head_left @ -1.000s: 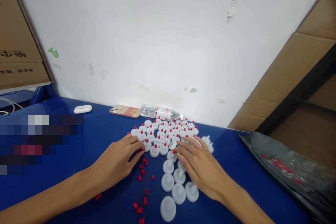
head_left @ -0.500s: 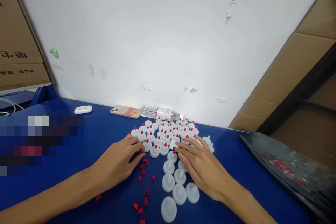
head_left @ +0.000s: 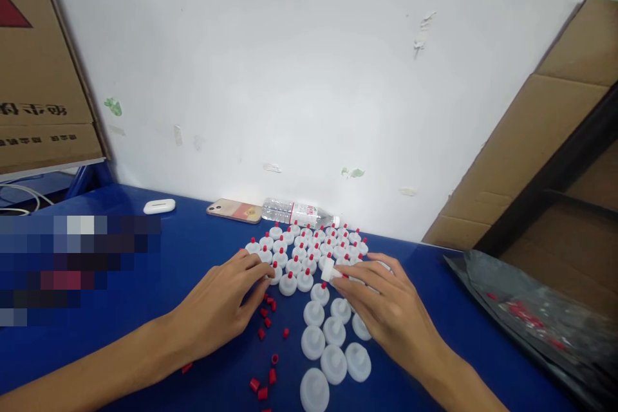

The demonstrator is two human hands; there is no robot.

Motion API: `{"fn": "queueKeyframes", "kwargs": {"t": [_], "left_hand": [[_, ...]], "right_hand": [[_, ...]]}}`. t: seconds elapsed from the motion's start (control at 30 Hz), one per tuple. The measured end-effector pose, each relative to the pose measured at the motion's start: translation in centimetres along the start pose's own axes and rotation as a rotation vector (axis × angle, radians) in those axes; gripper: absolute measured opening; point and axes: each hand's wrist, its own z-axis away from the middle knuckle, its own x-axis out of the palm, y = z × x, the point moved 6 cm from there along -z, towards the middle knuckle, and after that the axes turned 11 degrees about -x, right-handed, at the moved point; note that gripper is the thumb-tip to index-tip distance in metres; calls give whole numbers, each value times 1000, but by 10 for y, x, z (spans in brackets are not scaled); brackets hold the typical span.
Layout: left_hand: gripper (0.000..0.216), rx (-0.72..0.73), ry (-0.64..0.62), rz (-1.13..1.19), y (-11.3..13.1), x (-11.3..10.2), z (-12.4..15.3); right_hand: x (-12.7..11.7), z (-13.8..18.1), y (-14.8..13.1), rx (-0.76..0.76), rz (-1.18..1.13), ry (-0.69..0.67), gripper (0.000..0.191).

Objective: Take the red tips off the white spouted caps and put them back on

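Note:
Many white nozzle caps stand in a cluster on the blue table, most of those at the back with small red tips (head_left: 288, 275). Tilted on its side, one white nozzle cap (head_left: 327, 270) sits at the fingertips of my right hand (head_left: 393, 306), its base facing left and its nozzle toward the fingers. My left hand (head_left: 236, 296) is at the cluster's left edge, thumb and index finger pressed together; what they pinch, if anything, is hidden. Loose red tip caps (head_left: 255, 385) lie below that hand. Nearer me stand white nozzle caps without red tips (head_left: 333, 364).
A clear plastic bottle (head_left: 302, 213) and a phone (head_left: 235, 210) lie along the wall, with a white earbud case (head_left: 159, 206) farther left. At right is a dark plastic bag (head_left: 531, 296) holding red pieces. Cardboard boxes (head_left: 521, 135) flank both sides.
The view has shifted slightly. My right hand has moved a little right with the tilted nozzle cap, uncovering another white cap beneath it. My left hand stays about the same.

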Motion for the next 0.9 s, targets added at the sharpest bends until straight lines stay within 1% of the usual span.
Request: {"fn": "queueKeyframes", "kwargs": {"t": [0.17, 0.33, 0.43, 0.5, 0.63, 0.8, 0.9], "left_hand": [[25, 34, 70, 27, 6, -6, 5], [30, 69, 78, 48, 13, -9, 8], [31, 99, 108, 65, 17, -13, 10], [30, 129, 138, 77, 19, -15, 11], [32, 162, 178, 89, 22, -16, 15], [37, 125, 250, 22, 20, -13, 22], [43, 185, 285, 26, 25, -12, 27]], "right_hand": [[-6, -2, -5, -51, 14, 36, 35], [-11, -6, -11, -73, 18, 100, 34], [-15, -7, -15, -119, 24, 156, 35], [-17, -8, -17, -140, 17, 174, 30], [-19, -11, -22, -161, 12, 184, 23], [-14, -13, -27, -178, -30, 161, 22], [-11, -15, -27, -157, -70, 155, 19]]}}
